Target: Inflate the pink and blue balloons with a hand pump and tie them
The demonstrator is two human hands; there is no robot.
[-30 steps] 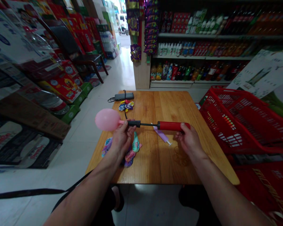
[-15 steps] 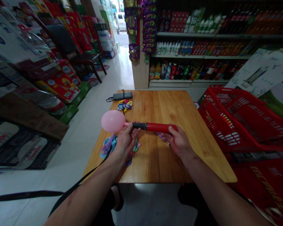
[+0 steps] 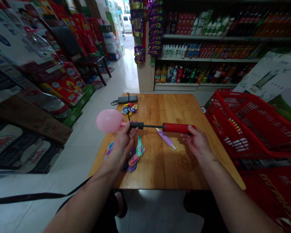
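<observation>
A partly inflated pink balloon [image 3: 109, 120] sits on the black end of a hand pump. My left hand [image 3: 125, 137] is closed around that black end and the balloon's neck. At the red barrel of the balloon pump [image 3: 176, 128], my right hand [image 3: 195, 140] grips the far end. A thin dark rod shows between the two pump parts. Beneath the pump lies a small purple pump [image 3: 166, 138] with a white tip. Several uninflated balloons [image 3: 137, 153] lie by my left forearm, which hides part of them. Rubber bands [image 3: 186, 160] are under my right hand.
On the wooden table [image 3: 174, 108], a grey power bank [image 3: 127, 99] and more uninflated balloons [image 3: 130, 109] lie at the back left. Red shopping baskets [image 3: 247, 126] stand to the right. A black strap [image 3: 38, 196] crosses the left side. Drink shelves [image 3: 184, 59] stand behind.
My hands have moved apart, drawing the red barrel away from the black end and exposing the rod. The balloon has shifted left and up. The purple pump and rubber bands are more visible.
</observation>
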